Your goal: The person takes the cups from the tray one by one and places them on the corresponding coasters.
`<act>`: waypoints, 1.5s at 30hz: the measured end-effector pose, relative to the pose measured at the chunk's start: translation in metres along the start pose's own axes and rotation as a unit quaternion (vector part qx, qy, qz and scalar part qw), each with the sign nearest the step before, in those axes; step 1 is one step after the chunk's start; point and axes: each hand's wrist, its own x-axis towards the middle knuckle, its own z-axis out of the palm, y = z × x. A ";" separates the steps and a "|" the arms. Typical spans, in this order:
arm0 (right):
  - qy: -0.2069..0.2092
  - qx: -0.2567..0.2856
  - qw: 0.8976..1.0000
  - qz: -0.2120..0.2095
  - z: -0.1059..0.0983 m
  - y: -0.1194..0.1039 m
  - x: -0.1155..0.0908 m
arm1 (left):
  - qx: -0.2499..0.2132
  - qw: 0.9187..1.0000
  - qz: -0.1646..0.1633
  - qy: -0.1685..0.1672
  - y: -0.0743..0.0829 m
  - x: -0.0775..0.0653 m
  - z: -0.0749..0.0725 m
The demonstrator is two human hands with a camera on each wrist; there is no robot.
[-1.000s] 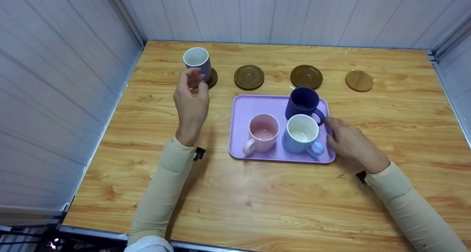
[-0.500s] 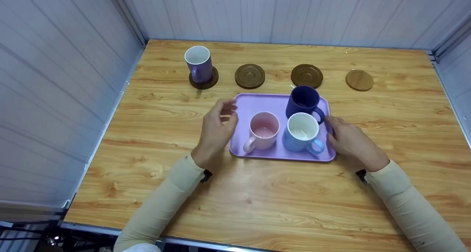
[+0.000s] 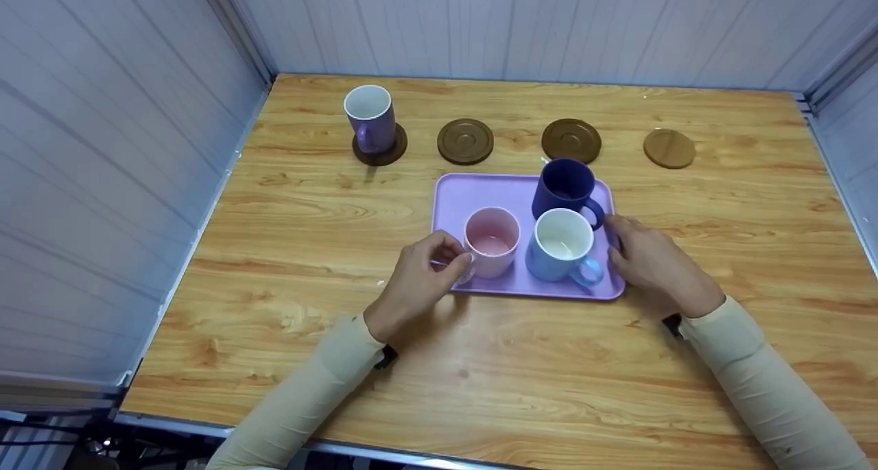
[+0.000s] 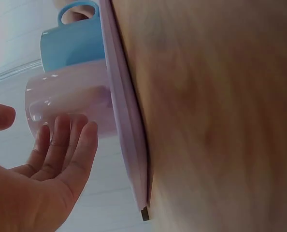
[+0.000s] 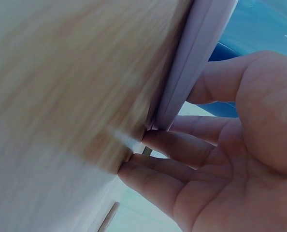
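My left hand (image 3: 422, 281) is at the handle side of the pink mug (image 3: 492, 240), thumb and fingers spread around the handle. In the left wrist view a gap separates the thumb from the fingers (image 4: 61, 140), which overlap the mug's side. That mug stands upright on the purple tray (image 3: 456, 189). The tray's right edge is held by my right hand (image 3: 655, 261); in the right wrist view the thumb (image 5: 225, 77) lies over the rim and the other fingers reach beneath it at the table. A light blue mug (image 3: 559, 254) and a dark blue mug (image 3: 555, 199) share the tray.
A purple mug (image 3: 377, 130) stands on a dark round coaster (image 3: 398, 151) at the back left. To its right lie two dark coasters, one left (image 3: 465, 141) and one right (image 3: 571, 141), then a lighter wooden coaster (image 3: 669, 148). Walls border the table behind and at the sides.
My left hand has come away from the purple mug, moving right and toward me to the pink mug's handle. The right hand stays at the tray's edge.
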 end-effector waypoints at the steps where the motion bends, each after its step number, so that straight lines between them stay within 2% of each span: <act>1: 0.000 0.001 1.000 0.001 0.000 0.000 0.000 | -0.002 1.000 0.000 -0.005 0.000 -0.001 0.001; 11: 0.024 0.000 0.999 -0.025 0.001 -0.001 -0.002 | -0.008 0.999 0.002 -0.031 -0.001 -0.004 0.003; 31: -0.010 0.000 1.000 0.003 0.000 0.000 0.000 | 0.011 0.999 -0.008 -0.040 0.002 -0.004 0.004; 39: 0.012 0.000 1.000 -0.012 0.000 -0.001 -0.001 | 0.043 0.999 0.012 -0.029 0.000 -0.005 0.005; 45: -0.001 0.000 1.000 -0.001 -0.001 -0.002 0.000 | 0.056 0.998 0.018 -0.012 0.000 -0.004 0.004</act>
